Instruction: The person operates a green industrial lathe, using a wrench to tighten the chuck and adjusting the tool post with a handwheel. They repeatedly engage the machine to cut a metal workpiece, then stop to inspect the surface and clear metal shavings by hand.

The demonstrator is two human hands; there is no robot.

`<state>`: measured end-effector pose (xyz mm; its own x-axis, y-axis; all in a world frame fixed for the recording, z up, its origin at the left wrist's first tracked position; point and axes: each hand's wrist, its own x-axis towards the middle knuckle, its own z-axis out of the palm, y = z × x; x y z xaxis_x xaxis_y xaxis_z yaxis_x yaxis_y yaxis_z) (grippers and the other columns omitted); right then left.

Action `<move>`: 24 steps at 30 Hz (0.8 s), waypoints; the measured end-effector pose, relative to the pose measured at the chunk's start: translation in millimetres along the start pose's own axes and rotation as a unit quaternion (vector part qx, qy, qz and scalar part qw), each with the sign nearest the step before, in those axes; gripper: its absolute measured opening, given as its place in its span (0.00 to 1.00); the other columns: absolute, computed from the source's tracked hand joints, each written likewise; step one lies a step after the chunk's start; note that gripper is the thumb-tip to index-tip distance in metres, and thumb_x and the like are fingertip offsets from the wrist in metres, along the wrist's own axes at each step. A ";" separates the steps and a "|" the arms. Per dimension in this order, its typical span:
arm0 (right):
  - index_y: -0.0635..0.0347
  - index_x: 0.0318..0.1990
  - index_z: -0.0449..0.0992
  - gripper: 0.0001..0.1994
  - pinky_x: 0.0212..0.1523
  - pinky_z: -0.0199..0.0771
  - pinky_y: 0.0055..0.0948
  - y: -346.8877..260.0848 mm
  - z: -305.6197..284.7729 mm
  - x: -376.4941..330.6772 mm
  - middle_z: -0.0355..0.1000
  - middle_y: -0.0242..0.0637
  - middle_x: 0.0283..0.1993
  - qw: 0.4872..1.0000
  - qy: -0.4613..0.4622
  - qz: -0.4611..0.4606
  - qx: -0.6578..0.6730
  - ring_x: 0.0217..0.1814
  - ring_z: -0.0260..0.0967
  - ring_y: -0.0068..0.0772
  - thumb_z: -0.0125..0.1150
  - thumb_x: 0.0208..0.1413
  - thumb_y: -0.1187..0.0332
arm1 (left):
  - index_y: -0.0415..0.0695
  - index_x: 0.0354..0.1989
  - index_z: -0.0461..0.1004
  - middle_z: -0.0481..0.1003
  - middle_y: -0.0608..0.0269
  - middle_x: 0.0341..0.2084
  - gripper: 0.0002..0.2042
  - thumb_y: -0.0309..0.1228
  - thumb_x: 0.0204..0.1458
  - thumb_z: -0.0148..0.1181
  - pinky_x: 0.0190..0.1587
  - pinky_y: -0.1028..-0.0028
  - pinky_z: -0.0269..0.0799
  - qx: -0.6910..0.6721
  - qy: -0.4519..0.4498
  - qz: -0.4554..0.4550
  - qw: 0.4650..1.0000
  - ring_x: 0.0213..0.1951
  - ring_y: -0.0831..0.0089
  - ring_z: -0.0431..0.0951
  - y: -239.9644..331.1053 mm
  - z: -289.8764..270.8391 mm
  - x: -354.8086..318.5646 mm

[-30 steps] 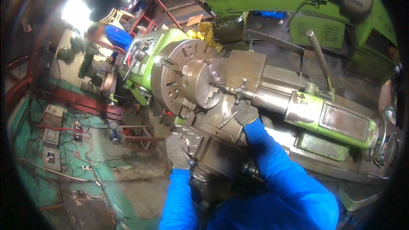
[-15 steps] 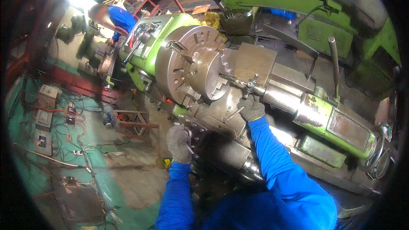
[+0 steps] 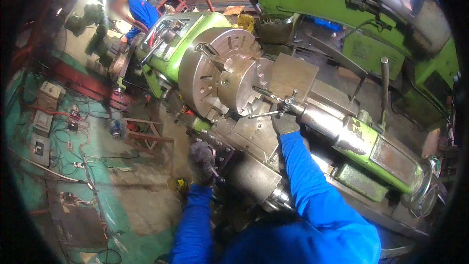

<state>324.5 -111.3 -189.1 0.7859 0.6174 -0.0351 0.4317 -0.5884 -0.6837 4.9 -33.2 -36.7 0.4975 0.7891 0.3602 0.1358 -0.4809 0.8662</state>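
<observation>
A large green lathe stands before me, with a round steel chuck [image 3: 238, 84] mounted on its slotted faceplate [image 3: 199, 76]. A twist drill [image 3: 267, 94] points from the tailstock quill [image 3: 320, 119] at the chuck's face. Below the drill's holder, which has small crossed pins [image 3: 290, 100], my gloved right hand [image 3: 285, 121] is closed round a slim metal rod [image 3: 263, 115]; the rod sticks out to the left. Lower left, my gloved left hand [image 3: 201, 160] is wrapped about a small handwheel [image 3: 212, 151] on the carriage, its fingers partly hidden. A shiny crank handle [image 3: 215, 171] shows beside it.
A flat steel plate [image 3: 294, 75] lies behind the drill. The tailstock lever [image 3: 384, 88] stands upright at right. Another green machine [image 3: 312, 2] is behind. A person in blue [image 3: 141, 13] works at far left. Electrical boxes and cables [image 3: 43, 120] lie on the green floor.
My right hand has moved slightly up and left, and the rod has swung up from slanting to nearly level. The left hand has shifted a little down at the handwheel. The view has tilted slightly.
</observation>
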 end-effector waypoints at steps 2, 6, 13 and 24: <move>0.58 0.54 0.77 0.27 0.68 0.66 0.51 16.0 27.0 20.5 0.74 0.52 0.60 0.997 -0.009 -0.049 -0.063 0.66 0.69 0.51 0.39 0.69 0.47 | 0.44 0.32 0.71 0.72 0.66 0.31 0.06 0.32 0.58 0.56 0.39 0.72 0.71 0.029 -0.032 0.069 0.997 0.32 0.76 0.72 -5.8 -5.2 3.5; 0.64 0.49 0.77 0.20 0.68 0.65 0.48 40.6 66.1 35.7 0.75 0.55 0.54 0.990 -0.052 -0.089 -0.097 0.60 0.70 0.54 0.44 0.67 0.57 | 0.44 0.33 0.73 0.74 0.62 0.33 0.05 0.31 0.58 0.56 0.44 0.67 0.74 0.046 0.031 0.004 0.998 0.36 0.69 0.75 -2.5 -0.3 -3.7; 0.61 0.51 0.76 0.20 0.67 0.65 0.48 104.4 174.0 73.3 0.75 0.53 0.54 0.983 0.109 -0.101 0.104 0.59 0.70 0.54 0.41 0.70 0.56 | 0.43 0.41 0.77 0.78 0.52 0.44 0.08 0.28 0.52 0.64 0.56 0.52 0.74 0.318 -0.060 0.163 0.932 0.50 0.50 0.77 -65.4 -30.4 -11.5; 0.53 0.61 0.72 0.22 0.63 0.67 0.46 108.7 158.9 66.3 0.76 0.47 0.55 0.954 -0.020 -0.106 0.281 0.60 0.70 0.46 0.46 0.69 0.52 | 0.44 0.37 0.78 0.77 0.54 0.41 0.08 0.34 0.58 0.59 0.47 0.59 0.75 0.325 -0.038 0.264 0.907 0.44 0.59 0.78 -8.0 -13.9 4.2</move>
<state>353.2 -51.4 -381.6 0.6855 0.7170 0.1267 0.2637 -0.0823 -0.9611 -5.9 -20.7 -37.3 0.6943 0.3669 0.6191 0.3260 -0.9273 0.1840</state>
